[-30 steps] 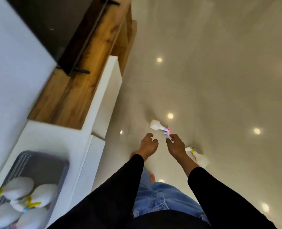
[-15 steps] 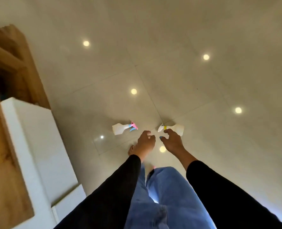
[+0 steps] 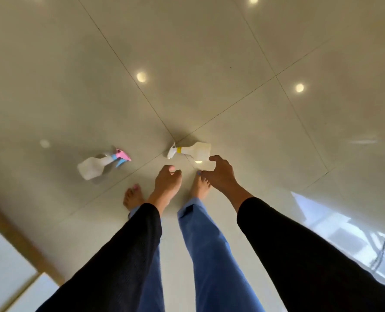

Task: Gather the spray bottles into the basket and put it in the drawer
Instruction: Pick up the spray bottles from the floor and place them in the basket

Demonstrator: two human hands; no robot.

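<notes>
I see two white spray bottles — one (image 3: 92, 168) with pink-blue trigger, one (image 3: 196, 150) with yellow collar — beige glossy floor (image 3: 209, 64), black sleeves (image 3: 124, 255), blue jeans (image 3: 209, 248).

2 spray bottles are lying on their sides on the glossy tiled floor (image 3: 209, 64), well apart. The pink-and-blue-headed bottle (image 3: 95, 167) is pointing its nozzle up and to the right. The yellow-collared bottle (image 3: 196, 150), white-headed, is lying by a corner where 4 tiles meet, nozzle pointing left.
</notes>
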